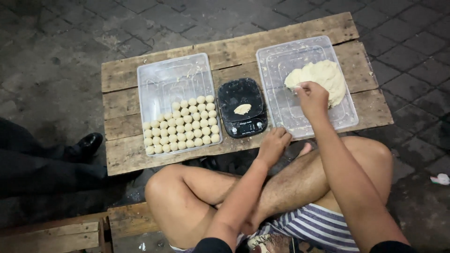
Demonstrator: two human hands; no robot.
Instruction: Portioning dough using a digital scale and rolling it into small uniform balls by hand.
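The dough lump (320,78) lies in the clear plastic tray (281,100) just right of the black kitchen scale (242,114), and your right hand (312,97) pinches its near edge, grip closed on the dough. Your left hand (274,143) rests curled at the bench (126,157) edge just below the scale; whether it holds anything, you cannot tell. A small dough piece (242,109) sits on the scale, and left of it another tray (161,82) holds rows of dough balls (182,132).
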